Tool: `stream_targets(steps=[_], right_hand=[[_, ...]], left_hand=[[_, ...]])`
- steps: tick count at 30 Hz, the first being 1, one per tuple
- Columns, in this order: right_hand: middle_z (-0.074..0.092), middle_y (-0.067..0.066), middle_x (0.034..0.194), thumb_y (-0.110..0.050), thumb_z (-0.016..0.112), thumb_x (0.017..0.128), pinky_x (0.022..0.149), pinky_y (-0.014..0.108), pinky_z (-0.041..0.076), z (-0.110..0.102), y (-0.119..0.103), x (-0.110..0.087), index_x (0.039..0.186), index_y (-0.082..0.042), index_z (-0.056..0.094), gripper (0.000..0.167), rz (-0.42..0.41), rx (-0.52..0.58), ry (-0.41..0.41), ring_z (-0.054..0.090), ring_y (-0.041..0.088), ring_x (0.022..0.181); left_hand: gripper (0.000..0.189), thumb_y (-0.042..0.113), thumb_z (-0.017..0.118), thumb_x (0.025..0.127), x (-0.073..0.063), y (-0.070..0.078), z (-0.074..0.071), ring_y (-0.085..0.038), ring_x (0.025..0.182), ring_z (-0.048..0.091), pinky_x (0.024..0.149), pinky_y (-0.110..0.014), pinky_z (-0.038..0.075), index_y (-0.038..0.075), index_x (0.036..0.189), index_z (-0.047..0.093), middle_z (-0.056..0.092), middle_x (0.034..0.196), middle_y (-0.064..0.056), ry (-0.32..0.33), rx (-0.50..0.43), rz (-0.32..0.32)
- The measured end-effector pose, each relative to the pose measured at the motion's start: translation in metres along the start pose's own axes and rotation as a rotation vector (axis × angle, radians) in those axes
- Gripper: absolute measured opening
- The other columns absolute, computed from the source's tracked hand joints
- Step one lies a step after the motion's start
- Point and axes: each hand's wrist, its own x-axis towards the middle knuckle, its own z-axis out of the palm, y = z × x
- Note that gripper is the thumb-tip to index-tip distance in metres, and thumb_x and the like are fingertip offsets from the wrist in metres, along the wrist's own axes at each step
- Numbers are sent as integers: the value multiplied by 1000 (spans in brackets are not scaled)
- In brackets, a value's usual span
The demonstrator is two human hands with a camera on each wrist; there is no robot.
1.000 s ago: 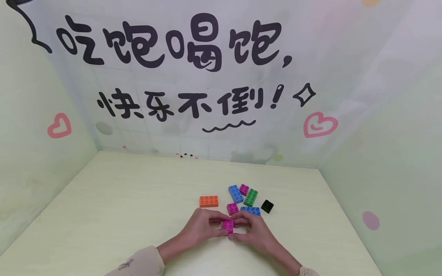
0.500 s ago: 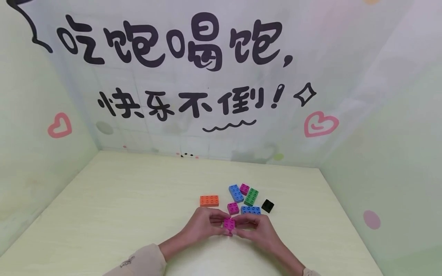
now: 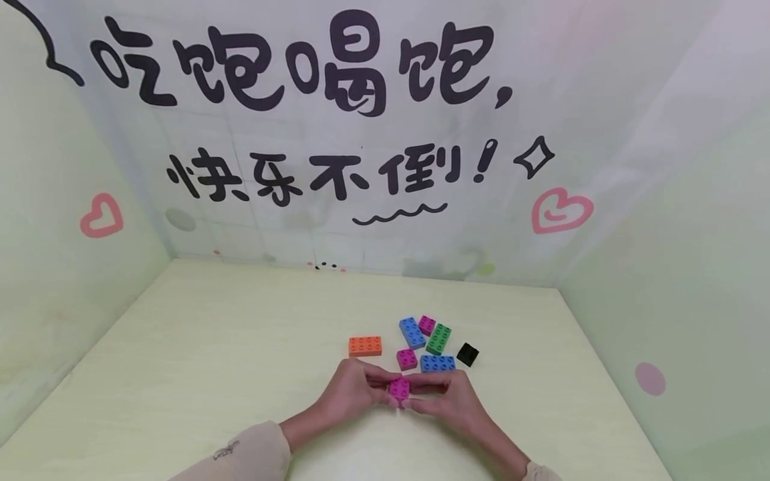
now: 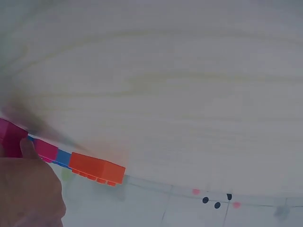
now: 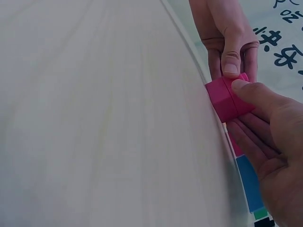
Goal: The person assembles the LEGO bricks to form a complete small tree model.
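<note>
Both hands meet at the middle front of the table and hold a pink toy brick piece, studs up in the head view. A seam across it in the right wrist view suggests two pink bricks pressed together. My left hand pinches it from the left, thumb at the near side and fingers behind. From the right, my right hand grips it the same way, its thumb on the brick's face. In the left wrist view only part of my left hand shows, beside the pink brick.
Just beyond the hands lie an orange brick, a pink brick and a blue brick. Farther back are another blue brick, a small pink one and a green one. A black brick lies rightmost.
The held pink piece has shifted slightly right and turned a little between the fingers. My right hand has re-set its fingers and straightened its index finger. The loose bricks stay put.
</note>
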Motion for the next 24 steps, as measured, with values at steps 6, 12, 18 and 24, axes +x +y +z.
stream_targets(steps=[6, 12, 18, 24], right_hand=[[72, 2, 108, -23, 86, 77, 82, 28, 55, 1, 0, 2, 115, -13, 73, 41, 19, -17, -9, 70, 18, 94], [71, 4, 109, -26, 85, 77, 83, 27, 55, -2, -3, -2, 116, -11, 71, 44, 68, -17, -41, 70, 19, 95], [72, 2, 107, -29, 85, 78, 82, 26, 55, -5, -4, -7, 116, -11, 72, 44, 92, -9, -39, 70, 17, 95], [72, 1, 106, -27, 85, 78, 82, 27, 55, -3, -2, -9, 115, -11, 72, 42, 52, 16, -34, 70, 17, 96]], left_hand=[[36, 19, 88, 71, -2, -5, 1, -7, 89, 70, 76, -21, 55, 17, 105, 77, 74, 96, 5, 3, -15, 28], [47, 28, 86, 75, 6, -2, -2, -17, 103, 67, 82, -25, 54, 10, 116, 72, 71, 111, -1, -1, -175, -61], [45, 18, 82, 81, 33, -1, 3, -27, 110, 64, 87, -28, 52, 4, 122, 68, 68, 119, -10, 104, -158, 19], [47, 18, 83, 80, 47, -5, 15, -22, 107, 66, 86, -27, 53, 5, 122, 68, 68, 119, -6, 116, -69, 19]])
